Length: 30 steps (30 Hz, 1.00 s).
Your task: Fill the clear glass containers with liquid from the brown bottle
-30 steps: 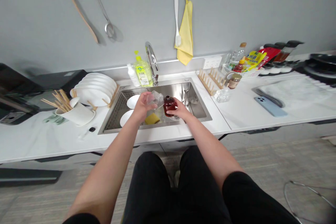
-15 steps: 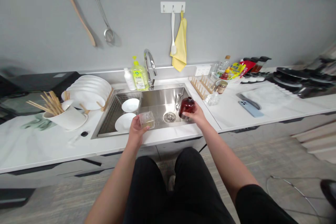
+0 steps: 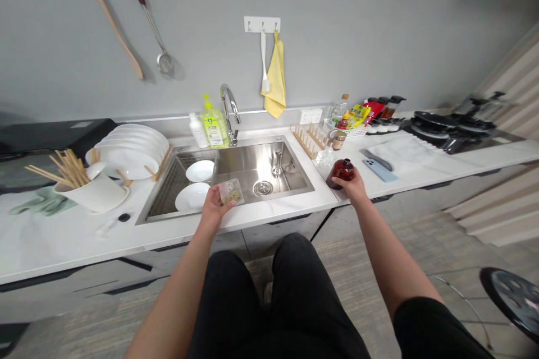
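My left hand (image 3: 215,208) grips a small clear box (image 3: 231,192) over the front edge of the sink (image 3: 248,196). Something yellowish shows in the bottom of the box. Fingers wrapped around it, my right hand (image 3: 353,184) has hold of a dark red-brown bottle (image 3: 340,172) at the counter just right of the sink; its top has no pump or cap that I can see. Whether the bottle touches the counter I cannot tell. Two white bowls, one (image 3: 200,171) behind the other (image 3: 191,197), lie in the basket on the sink's left side.
Left of the sink are a rack of white plates (image 3: 130,160), a white holder (image 3: 99,193) with chopsticks, and a black-tipped clear piece (image 3: 123,217). Behind it stand a faucet (image 3: 229,106) and a green soap bottle (image 3: 214,129). On the right are a wooden rack (image 3: 309,140), a jar (image 3: 338,140) and a phone (image 3: 379,170).
The bottle in my right hand has moved right, from over the sink to the counter beside it. My left hand still holds the clear box, now tilted a little. The view has shifted slightly.
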Each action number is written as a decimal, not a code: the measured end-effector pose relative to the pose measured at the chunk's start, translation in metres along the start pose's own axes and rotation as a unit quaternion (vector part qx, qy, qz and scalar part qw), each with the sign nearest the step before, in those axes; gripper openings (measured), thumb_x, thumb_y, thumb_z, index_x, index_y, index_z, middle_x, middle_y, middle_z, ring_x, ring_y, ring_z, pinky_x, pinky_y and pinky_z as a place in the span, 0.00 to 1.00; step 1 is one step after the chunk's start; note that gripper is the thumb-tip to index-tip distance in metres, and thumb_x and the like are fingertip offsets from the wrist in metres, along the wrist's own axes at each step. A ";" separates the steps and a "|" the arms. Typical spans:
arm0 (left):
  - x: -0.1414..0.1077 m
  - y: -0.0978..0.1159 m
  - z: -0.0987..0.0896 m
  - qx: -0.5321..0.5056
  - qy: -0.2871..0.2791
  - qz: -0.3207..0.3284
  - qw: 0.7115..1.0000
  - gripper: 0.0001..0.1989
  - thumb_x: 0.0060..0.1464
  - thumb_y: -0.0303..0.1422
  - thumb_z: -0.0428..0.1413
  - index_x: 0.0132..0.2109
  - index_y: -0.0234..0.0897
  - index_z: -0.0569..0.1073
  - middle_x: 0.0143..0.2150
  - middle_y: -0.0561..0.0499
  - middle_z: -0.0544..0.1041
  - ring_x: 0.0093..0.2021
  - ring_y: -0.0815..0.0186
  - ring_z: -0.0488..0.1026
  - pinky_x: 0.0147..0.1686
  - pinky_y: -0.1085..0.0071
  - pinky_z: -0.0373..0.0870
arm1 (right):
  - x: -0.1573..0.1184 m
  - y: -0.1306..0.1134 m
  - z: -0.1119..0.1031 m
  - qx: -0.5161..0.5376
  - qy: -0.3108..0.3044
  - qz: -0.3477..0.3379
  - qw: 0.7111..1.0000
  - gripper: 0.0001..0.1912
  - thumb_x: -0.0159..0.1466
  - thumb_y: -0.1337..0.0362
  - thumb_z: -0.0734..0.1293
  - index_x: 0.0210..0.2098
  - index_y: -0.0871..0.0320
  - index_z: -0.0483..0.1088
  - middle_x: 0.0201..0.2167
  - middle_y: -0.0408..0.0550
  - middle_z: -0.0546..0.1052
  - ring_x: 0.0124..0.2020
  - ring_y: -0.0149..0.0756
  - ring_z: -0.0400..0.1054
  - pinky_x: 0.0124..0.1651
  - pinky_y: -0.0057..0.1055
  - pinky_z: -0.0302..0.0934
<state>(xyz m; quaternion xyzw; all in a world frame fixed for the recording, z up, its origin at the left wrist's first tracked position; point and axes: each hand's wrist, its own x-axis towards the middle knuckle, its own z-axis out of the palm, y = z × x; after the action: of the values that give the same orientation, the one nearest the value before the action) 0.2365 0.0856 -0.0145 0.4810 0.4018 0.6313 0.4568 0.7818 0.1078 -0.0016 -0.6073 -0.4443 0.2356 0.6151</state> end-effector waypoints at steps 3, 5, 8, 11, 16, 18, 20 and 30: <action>0.000 -0.002 0.000 0.008 -0.004 -0.014 1.000 0.41 0.36 0.38 0.82 0.57 0.47 0.73 0.57 0.48 0.83 0.58 0.52 0.82 0.59 0.56 0.81 | 0.006 0.000 -0.001 -0.016 -0.006 -0.015 1.000 0.46 0.43 0.43 0.86 0.55 0.53 0.73 0.53 0.55 0.84 0.54 0.55 0.80 0.62 0.58 0.75; 0.001 -0.003 0.000 0.017 0.001 -0.018 1.000 0.43 0.36 0.37 0.82 0.58 0.48 0.73 0.58 0.47 0.83 0.58 0.52 0.83 0.57 0.57 0.81 | 0.009 0.000 -0.005 -0.027 -0.020 -0.034 0.999 0.47 0.45 0.43 0.85 0.59 0.52 0.72 0.56 0.57 0.83 0.56 0.55 0.79 0.62 0.58 0.74; 0.001 -0.006 -0.001 0.022 -0.002 -0.015 1.000 0.43 0.36 0.37 0.81 0.59 0.47 0.73 0.60 0.47 0.83 0.58 0.53 0.83 0.57 0.58 0.81 | 0.000 -0.005 -0.012 -0.079 0.043 -0.086 0.992 0.54 0.47 0.43 0.85 0.67 0.54 0.67 0.66 0.64 0.76 0.65 0.61 0.74 0.67 0.61 0.70; 0.001 -0.007 -0.001 0.022 -0.009 -0.010 1.000 0.42 0.37 0.36 0.82 0.59 0.46 0.74 0.60 0.47 0.83 0.58 0.54 0.83 0.58 0.59 0.80 | -0.035 -0.022 0.006 -0.132 0.204 -0.159 0.957 0.42 0.62 0.44 0.76 0.69 0.56 0.66 0.69 0.66 0.71 0.72 0.64 0.68 0.74 0.67 0.63; -0.001 -0.006 0.000 0.020 -0.041 0.006 0.999 0.42 0.40 0.36 0.82 0.62 0.43 0.76 0.62 0.44 0.84 0.63 0.52 0.81 0.68 0.53 0.75 | -0.129 -0.069 0.127 -0.071 -0.080 -0.252 0.962 0.20 0.72 0.51 0.72 0.58 0.51 0.78 0.53 0.57 0.82 0.58 0.56 0.77 0.65 0.58 0.73; -0.001 -0.007 0.000 0.014 -0.067 0.008 0.998 0.43 0.41 0.37 0.82 0.63 0.41 0.76 0.62 0.42 0.84 0.62 0.51 0.82 0.69 0.50 0.75 | -0.157 -0.081 0.184 -0.019 -0.257 -0.246 0.934 0.33 0.68 0.50 0.78 0.70 0.49 0.74 0.65 0.59 0.79 0.64 0.55 0.76 0.64 0.53 0.75; -0.002 -0.008 0.000 0.009 -0.086 0.009 0.996 0.45 0.41 0.38 0.83 0.65 0.40 0.76 0.62 0.40 0.84 0.61 0.50 0.83 0.69 0.47 0.75 | -0.173 -0.083 0.228 0.031 -0.358 -0.200 0.912 0.51 0.62 0.49 0.84 0.79 0.46 0.64 0.74 0.60 0.72 0.68 0.56 0.74 0.62 0.51 0.76; 0.000 -0.008 -0.006 0.047 -0.158 -0.025 0.986 0.48 0.41 0.40 0.82 0.69 0.41 0.79 0.72 0.35 0.78 0.74 0.39 0.73 0.76 0.40 0.64 | -0.159 -0.045 0.265 0.137 -0.402 -0.055 0.904 0.49 0.49 0.51 0.90 0.65 0.49 0.73 0.61 0.53 0.80 0.60 0.50 0.78 0.62 0.46 0.76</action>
<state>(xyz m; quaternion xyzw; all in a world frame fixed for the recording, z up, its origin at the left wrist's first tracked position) 0.2320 0.0871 -0.0231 0.5854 0.3654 0.5165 0.5069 0.4711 0.1112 -0.0354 -0.3456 -0.6497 0.4843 0.4731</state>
